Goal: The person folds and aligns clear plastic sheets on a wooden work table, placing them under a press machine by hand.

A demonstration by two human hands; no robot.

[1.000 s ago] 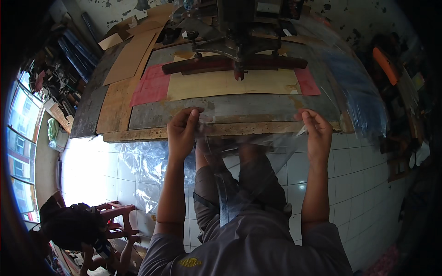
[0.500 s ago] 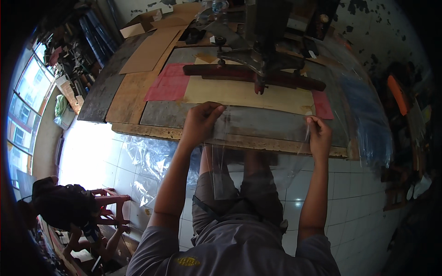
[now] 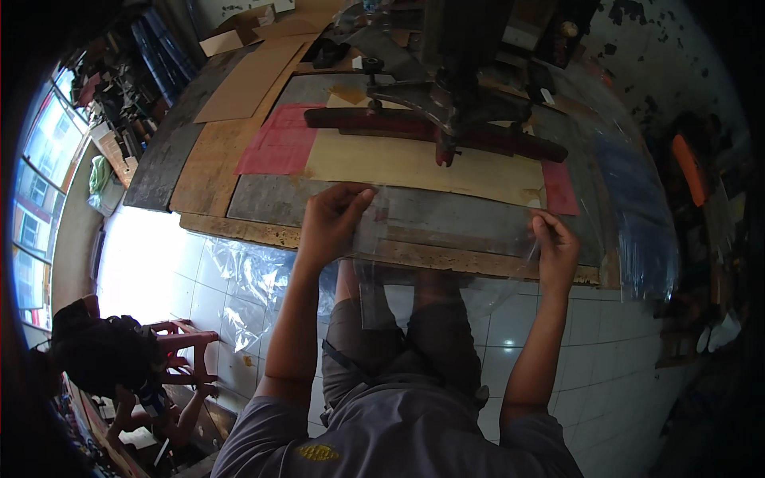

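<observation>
Clear film [image 3: 446, 253] is up and spread, none visibly under the bar [image 3: 351, 121]; it hangs by the bench edge [image 3: 255, 229], at the bar's six o'clock. The left hand [image 3: 331, 221] at its ten o'clock and right hand [image 3: 559, 248] at two pinch it, thumbs against fingers.

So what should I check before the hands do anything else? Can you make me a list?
1. Left hand pinching the clear plastic sheet: ok.
2. Right hand pinching the sheet's other side: ok.
3. Both hands away from the dark red bar: ok, they're nearer the table's front edge.
4. Sheet lying flat: not ok, it hangs down past that edge.
5. Bar lifted off the yellow strip: cannot tell from above.
</observation>
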